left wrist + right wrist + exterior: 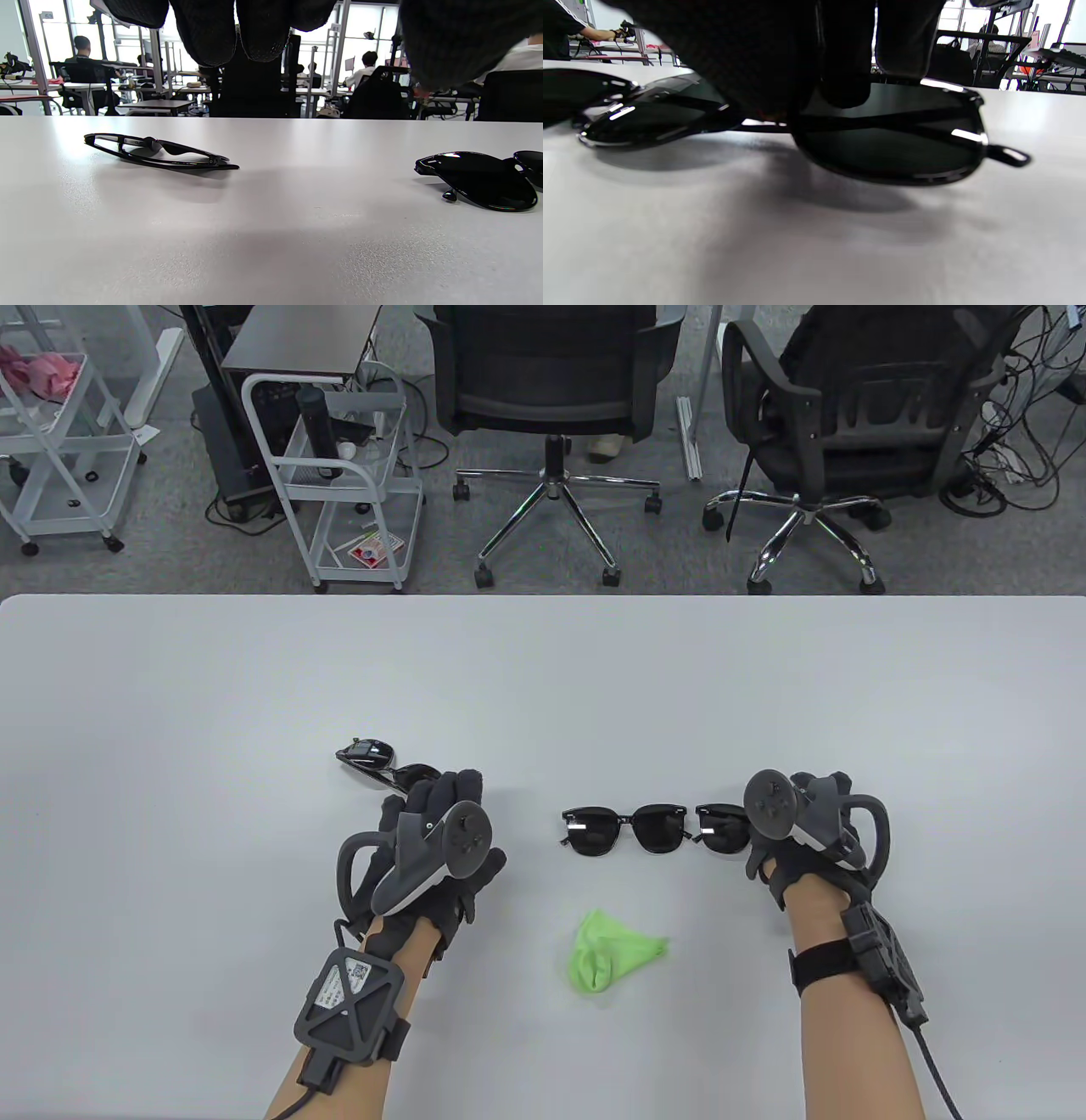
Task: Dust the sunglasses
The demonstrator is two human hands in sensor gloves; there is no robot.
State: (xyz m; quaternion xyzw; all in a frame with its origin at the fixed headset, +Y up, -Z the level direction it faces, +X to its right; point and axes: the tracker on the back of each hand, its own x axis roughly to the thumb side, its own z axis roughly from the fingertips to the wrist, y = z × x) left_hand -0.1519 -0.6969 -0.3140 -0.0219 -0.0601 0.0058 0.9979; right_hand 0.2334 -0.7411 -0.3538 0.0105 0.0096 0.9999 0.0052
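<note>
On the table, your right hand (806,831) gripped the right sunglasses (721,830); left hand (433,840) hung relaxed, empty. Green cloth (612,952) lay untouched — dusting unstarted.

Bare table (543,678) is left beyond the three pairs of sunglasses (624,829). The near middle is occupied by a crumpled green cloth (611,950), with open room on both sides.

place: open-plan office or lab
clues: swivel chairs (551,398), wire carts (339,475), cable tangles (1018,415), people at desks (82,63)
</note>
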